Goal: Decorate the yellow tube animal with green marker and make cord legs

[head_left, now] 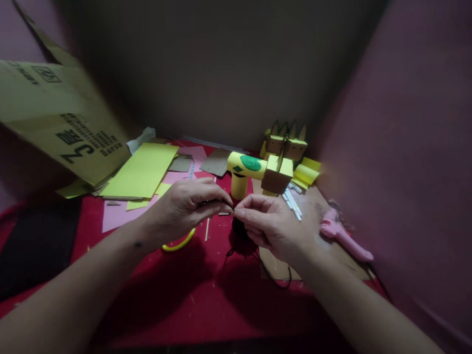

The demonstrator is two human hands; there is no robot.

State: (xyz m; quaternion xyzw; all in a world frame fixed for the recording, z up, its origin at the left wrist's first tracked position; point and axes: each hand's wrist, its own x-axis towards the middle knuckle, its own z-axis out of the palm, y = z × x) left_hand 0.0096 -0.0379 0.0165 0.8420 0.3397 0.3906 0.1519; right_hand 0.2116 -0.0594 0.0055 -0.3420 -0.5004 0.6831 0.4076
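Observation:
Over the red tabletop my left hand and my right hand meet fingertip to fingertip. Both are closed in a pinch. Whatever lies between the fingertips is small and dark, too little to name. Just below sits a dark bundle, partly hidden by my right hand, with a black cord near it. Right behind my hands stands a yellow paper tube figure with green patches and a box-shaped cardboard end. Yellow scissor handles show below my left hand.
On the right, a pink glue gun and white sticks lie on cardboard. More cardboard boxes stand behind. Yellow sheets and pink paper lie left, near a large carton. Walls close in the back and right.

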